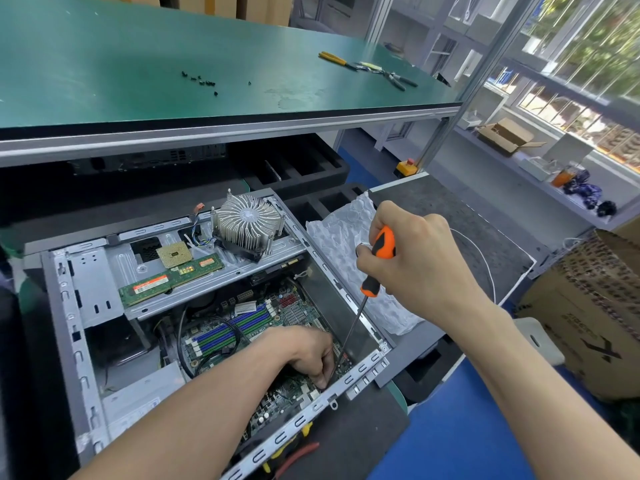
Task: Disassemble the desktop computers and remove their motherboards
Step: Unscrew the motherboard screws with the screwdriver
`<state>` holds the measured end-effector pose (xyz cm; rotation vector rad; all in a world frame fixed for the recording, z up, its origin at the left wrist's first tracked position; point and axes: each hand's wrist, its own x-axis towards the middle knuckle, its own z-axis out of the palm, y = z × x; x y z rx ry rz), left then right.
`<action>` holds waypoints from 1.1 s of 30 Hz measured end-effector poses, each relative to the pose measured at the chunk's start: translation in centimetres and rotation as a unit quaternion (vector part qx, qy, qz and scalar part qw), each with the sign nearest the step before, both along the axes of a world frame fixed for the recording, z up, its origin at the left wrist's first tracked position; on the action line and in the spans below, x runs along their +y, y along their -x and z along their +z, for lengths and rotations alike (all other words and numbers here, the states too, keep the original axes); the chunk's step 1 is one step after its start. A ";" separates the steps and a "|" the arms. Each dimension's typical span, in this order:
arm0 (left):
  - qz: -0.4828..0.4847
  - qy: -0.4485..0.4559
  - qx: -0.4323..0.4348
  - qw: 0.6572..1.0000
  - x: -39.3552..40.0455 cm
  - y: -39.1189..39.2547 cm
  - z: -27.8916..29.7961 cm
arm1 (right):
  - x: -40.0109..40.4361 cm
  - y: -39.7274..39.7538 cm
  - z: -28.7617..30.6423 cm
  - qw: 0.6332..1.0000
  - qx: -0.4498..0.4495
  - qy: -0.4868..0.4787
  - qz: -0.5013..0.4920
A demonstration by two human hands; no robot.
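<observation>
An open grey desktop case (83, 327) lies on its side in front of me. Its green motherboard (277, 313) with blue memory slots sits inside on the case floor. My right hand (412, 261) grips the orange and black handle of a screwdriver (375, 268). The screwdriver's shaft slants down to the board's near right corner. My left hand (308, 351) reaches into the case, its fingers curled down beside the screwdriver tip. Whether they pinch anything is hidden. On the drive bracket lie a finned heatsink cooler (247, 225), a CPU chip (174, 254) and a green memory stick (173, 277).
White bubble wrap (341, 244) lies right of the case on a dark mat. Black screws (201, 81) and yellow-handled pliers (367, 69) rest on the green shelf above. Red and yellow hand tools (294, 452) lie below the case front. Cardboard boxes (585, 320) stand at right.
</observation>
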<state>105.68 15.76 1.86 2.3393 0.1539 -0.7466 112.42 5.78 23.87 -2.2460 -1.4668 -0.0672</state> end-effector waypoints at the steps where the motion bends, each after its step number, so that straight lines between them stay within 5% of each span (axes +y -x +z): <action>1: 0.001 -0.002 0.001 1.000 0.0 0.0 -0.1 | -0.1 0.0 0.0 1.000 0.001 -0.001 -0.001; 13: 0.007 -0.015 0.006 1.000 0.0 0.0 0.3 | -0.6 0.8 -0.5 1.000 0.004 -0.022 -0.004; 24: -0.009 -0.040 -0.001 0.999 -0.5 -0.1 0.1 | -2.1 2.2 -0.4 0.986 -0.140 -0.022 -0.088; 33: -0.041 -0.047 -0.024 0.998 -0.5 0.6 1.6 | -2.9 1.2 2.9 0.992 0.030 0.119 0.016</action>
